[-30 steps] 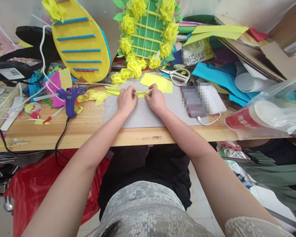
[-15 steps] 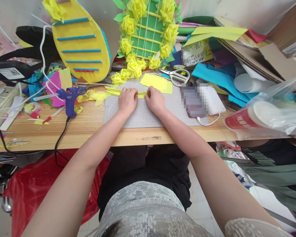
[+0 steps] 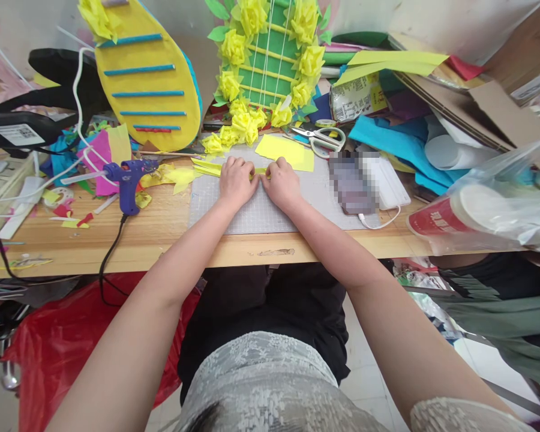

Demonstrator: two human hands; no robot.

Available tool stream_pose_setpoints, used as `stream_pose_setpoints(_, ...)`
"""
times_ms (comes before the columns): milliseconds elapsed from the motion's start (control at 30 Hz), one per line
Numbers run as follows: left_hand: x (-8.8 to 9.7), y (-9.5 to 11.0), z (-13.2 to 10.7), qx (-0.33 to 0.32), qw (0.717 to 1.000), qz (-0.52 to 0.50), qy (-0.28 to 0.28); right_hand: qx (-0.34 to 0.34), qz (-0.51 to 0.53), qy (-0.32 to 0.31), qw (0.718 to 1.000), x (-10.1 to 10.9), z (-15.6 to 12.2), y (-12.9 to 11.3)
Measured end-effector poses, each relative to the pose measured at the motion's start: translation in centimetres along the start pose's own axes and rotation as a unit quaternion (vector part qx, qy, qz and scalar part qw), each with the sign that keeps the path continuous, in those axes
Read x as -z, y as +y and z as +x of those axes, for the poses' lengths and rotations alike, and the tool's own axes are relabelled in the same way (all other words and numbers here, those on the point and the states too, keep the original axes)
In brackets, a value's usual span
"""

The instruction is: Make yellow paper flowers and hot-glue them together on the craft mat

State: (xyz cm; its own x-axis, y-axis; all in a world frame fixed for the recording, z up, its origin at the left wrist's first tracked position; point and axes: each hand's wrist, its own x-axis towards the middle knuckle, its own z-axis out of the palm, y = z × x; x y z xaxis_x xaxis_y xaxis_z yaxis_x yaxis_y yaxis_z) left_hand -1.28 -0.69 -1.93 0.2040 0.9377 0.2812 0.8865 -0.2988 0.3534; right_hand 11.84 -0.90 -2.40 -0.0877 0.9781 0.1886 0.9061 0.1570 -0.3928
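Observation:
My left hand (image 3: 236,182) and my right hand (image 3: 281,182) meet above the grey cutting mat (image 3: 270,216), thumbs almost touching. Both have curled fingers pinching a narrow folded strip of yellow paper (image 3: 259,172), of which only a short piece shows between them. More yellow strips (image 3: 204,166) stick out to the left of my left hand. A flat yellow sheet (image 3: 290,155) lies just beyond my right hand. Scissors with pale handles (image 3: 328,141) rest behind it, to the right.
A purple glue gun (image 3: 128,183) stands on the left with its cords. Behind are a yellow pear-shaped board (image 3: 148,78) and a green panel with yellow paper flowers (image 3: 270,66). At right lie a blurred phone (image 3: 353,183), a white power bank (image 3: 389,183) and a bagged cup (image 3: 445,215).
My left hand has slid right along the strip until its thumb comes close to the right one. Less of the strip shows between my hands.

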Motion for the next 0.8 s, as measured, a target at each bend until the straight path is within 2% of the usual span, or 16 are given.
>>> stream_pose_setpoints(267, 0.3, 0.2, -0.2, 0.017, 1.000, -0.018, -0.005, -0.006, 0.007, -0.005, 1.000, 0.5, -0.2, -0.1)
stream_pose_setpoints(633, 0.2, -0.6, -0.3, 0.041, 0.999, -0.033, 0.003, -0.014, -0.010, -0.062, 0.998, 1.4, -0.3, -0.2)
stream_pose_setpoints(800, 0.3, -0.8, -0.2, 0.068, 0.996, -0.054, -0.004, -0.001, -0.004, -0.044, 0.999, 1.0, -0.1, 0.2)
